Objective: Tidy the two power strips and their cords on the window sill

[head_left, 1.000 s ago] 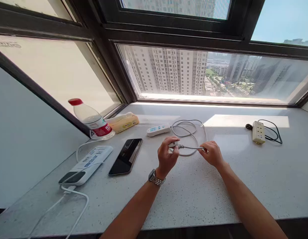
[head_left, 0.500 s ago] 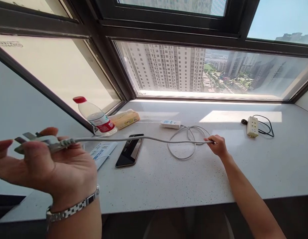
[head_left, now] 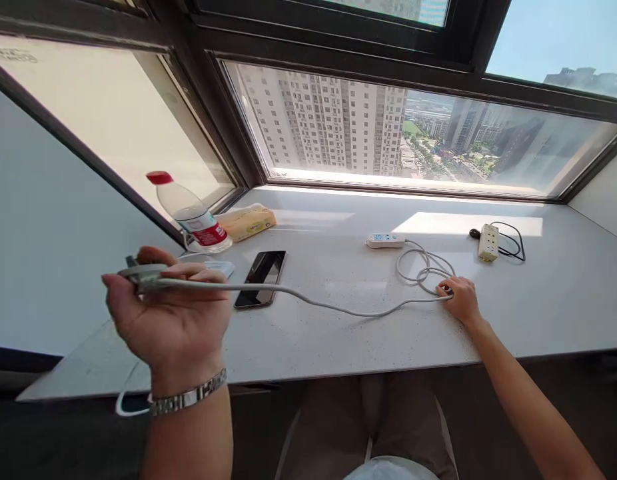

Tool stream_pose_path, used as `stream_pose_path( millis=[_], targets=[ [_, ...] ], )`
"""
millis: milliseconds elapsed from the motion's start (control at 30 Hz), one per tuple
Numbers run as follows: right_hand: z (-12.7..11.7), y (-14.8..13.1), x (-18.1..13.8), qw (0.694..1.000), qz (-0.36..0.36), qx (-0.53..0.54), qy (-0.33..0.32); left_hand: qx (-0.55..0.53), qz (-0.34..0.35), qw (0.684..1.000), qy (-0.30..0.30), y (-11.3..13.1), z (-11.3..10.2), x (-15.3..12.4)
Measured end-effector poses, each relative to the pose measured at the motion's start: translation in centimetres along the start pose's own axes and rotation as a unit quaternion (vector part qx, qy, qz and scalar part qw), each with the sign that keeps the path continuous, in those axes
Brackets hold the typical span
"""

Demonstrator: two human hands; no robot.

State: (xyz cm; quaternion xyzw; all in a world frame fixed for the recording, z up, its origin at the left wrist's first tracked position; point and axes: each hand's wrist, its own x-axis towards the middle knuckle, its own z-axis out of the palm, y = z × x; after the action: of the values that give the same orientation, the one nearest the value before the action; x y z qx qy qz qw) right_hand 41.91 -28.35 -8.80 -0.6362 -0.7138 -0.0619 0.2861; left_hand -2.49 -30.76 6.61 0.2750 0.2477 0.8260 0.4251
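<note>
1 phone [head_left: 264, 268] partly behind cord [head_left: 361, 314]

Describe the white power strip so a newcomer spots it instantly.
Below the wide window lies the pale counter. Toward its back, right of the phone, sits a slim white power strip. Unlike the chunkier cream socket block, it has blue-marked sockets and a grey cord looping toward the right hand.

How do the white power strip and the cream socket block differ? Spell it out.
The strip is white, long and low; the block is cream and stubbier. The strip's grey cord runs between the right hand and left hand; the block's black cord lies untouched. Both rest on the counter.
</note>
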Motion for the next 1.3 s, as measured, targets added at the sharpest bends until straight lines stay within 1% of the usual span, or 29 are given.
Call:
stream_pose_path(
  millis=[33,67,133,200,267,400,500,567,733,867,967,1100,1200,1300],
  targets=[
    [0.2,-0.7,-0.7,1.000,0.005,-0.008,0.003,-0.070,-0.047,0.996,-0.016,-1.0,0.0,-0.8],
    [0.3,-1.2,-1.3,1.000,0.012,-0.013,0.005,-0.144,-0.108,0.983,-0.038,-2.1,0.0,-1.7],
    [0.4,-2.0,-2.3,1.000,0.022,-0.017,0.007,-0.185,-0.180,0.965,-0.046,-4.2,-0.1,-3.9],
    [0.3,-2.2,-3.1,1.000,0.025,-0.015,0.003,-0.193,-0.244,0.949,-0.042,-5.7,-0.7,-5.9],
    [0.1,-2.1,-3.7,1.000,0.027,-0.010,-0.003,-0.190,-0.293,0.937,-0.024,-6.4,-1.6,-7.4],
    [0.0,-2.1,-4.1,1.000,0.026,0.000,-0.003,-0.151,-0.367,0.918,0.020,-6.4,-3.7,-9.1],
    [0.0,-2.5,-4.3,1.000,0.007,0.006,-0.009,-0.121,-0.401,0.908,0.029,-6.1,-4.8,-10.2],
    [0.0,-2.9,-4.4,1.000,-0.001,0.003,-0.016,-0.106,-0.410,0.905,0.027,-6.0,-5.1,-11.2],
    [-0.1,-3.6,-4.6,0.999,0.009,-0.022,-0.031,-0.094,-0.423,0.901,0.009,-5.9,-4.9,-13.9],
    [-0.3,-3.9,-4.4,0.999,0.004,-0.026,-0.034,-0.072,-0.408,0.910,0.009,-5.5,-5.5,-15.0],
    [-0.5,-4.0,-4.3,0.999,-0.015,-0.024,-0.028,-0.061,-0.390,0.919,0.019,-5.5,-6.1,-15.3],
    [-0.5,-4.1,-4.3,0.998,-0.030,-0.048,-0.009,-0.052,-0.373,0.926,0.008,-5.8,-6.6,-15.0],
    [-0.4,-4.2,-4.3,0.997,-0.037,-0.064,-0.004,-0.039,-0.354,0.934,0.001,-6.3,-6.5,-14.4],
    [-0.2,-4.3,-4.3,0.996,-0.043,-0.072,-0.009,-0.009,-0.320,0.947,-0.017,-6.9,-6.3,-13.3]
  ],
)
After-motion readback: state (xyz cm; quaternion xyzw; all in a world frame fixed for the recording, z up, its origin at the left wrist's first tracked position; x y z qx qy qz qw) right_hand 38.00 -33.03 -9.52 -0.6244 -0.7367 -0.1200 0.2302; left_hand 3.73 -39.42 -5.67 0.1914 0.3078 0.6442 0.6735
